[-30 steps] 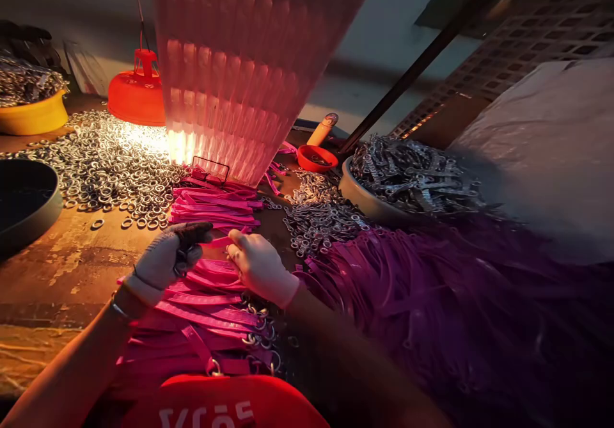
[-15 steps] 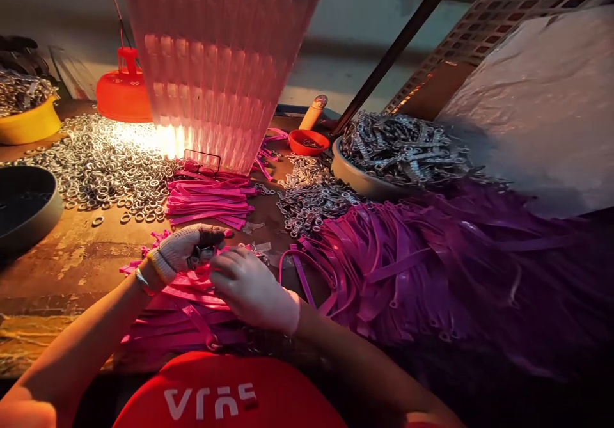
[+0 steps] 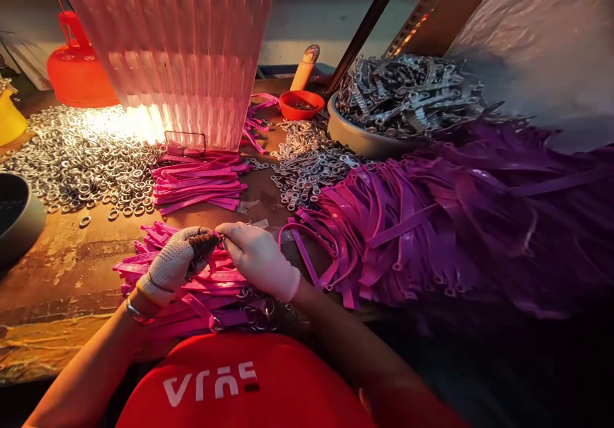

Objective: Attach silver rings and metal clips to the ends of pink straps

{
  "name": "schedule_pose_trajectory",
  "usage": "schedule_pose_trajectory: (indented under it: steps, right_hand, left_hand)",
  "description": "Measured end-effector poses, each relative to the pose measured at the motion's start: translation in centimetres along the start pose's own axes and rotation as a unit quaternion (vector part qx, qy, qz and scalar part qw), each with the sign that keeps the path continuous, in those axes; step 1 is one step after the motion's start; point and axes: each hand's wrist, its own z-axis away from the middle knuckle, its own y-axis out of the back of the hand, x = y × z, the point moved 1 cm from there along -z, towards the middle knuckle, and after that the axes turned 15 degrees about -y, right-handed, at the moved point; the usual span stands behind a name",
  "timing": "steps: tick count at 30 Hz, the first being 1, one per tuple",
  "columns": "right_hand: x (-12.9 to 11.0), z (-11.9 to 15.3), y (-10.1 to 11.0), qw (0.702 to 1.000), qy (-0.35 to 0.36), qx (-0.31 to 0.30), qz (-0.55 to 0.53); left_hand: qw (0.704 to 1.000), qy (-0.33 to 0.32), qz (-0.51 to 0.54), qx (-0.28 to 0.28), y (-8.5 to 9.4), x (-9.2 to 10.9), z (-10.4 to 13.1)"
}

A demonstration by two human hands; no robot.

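Observation:
My left hand (image 3: 175, 265), in a dotted work glove with dark wrapping around its fingers, is closed on a pink strap (image 3: 221, 237), of which only a short end shows. My right hand (image 3: 261, 258), in a thin white glove, pinches at that same end, fingertips against those of the left. Anything small between the fingertips is hidden. Under both hands lies a spread heap of pink straps (image 3: 163, 319), with several metal rings (image 3: 267, 308) on its near right side.
Loose metal rings (image 3: 71, 159) cover the back left, beneath a red lamp (image 3: 79, 73). A translucent ribbed sheet (image 3: 192, 50) stands behind a pink strap stack (image 3: 199, 185). To the right are small metal links (image 3: 307, 182), a basin (image 3: 355, 135) of metal parts and purple straps (image 3: 384, 242).
My right hand has risen from beside the left palm to the strap's end and now pinches there. The view has shifted a little to the right and down.

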Motion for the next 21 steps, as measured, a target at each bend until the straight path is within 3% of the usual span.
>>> schedule_pose_trajectory:
  steps: [3, 7, 9, 11, 14, 17, 21]
  right_hand:
    - [-0.4, 0.4, 0.0, 0.992, 0.013, 0.020, 0.127]
    - [-0.1, 0.7, -0.4, 0.974, 0.028, 0.055, 0.217]
    - [0.1, 0.8, -0.3, 0.976, 0.014, 0.058, 0.212]
    - [0.3, 0.9, 0.1, 0.981, -0.001, 0.040, 0.189]
    - [0.2, 0.7, 1.3, 0.984, -0.008, -0.044, 0.171]
    - [0.0, 0.4, 1.9, 0.969, -0.037, -0.120, 0.214]
    - [0.3, 0.4, 1.3, 0.949, -0.019, -0.149, 0.276]
  left_hand:
    - [0.989, -0.069, -0.125, -0.033, -0.4, 0.5, 0.4]
    - [0.933, -0.183, -0.292, -0.102, -0.8, 1.1, 0.3]
    - [0.927, -0.178, -0.305, -0.122, -0.9, 1.0, 0.1]
    - [0.947, -0.140, -0.263, -0.118, -0.8, 0.6, -0.1]
    - [0.972, -0.098, -0.193, -0.095, -0.8, -0.1, 0.0]
    - [0.968, -0.105, -0.208, -0.090, -1.0, -0.5, 0.4]
    - [0.962, -0.104, -0.233, -0.100, -1.3, -0.9, 0.7]
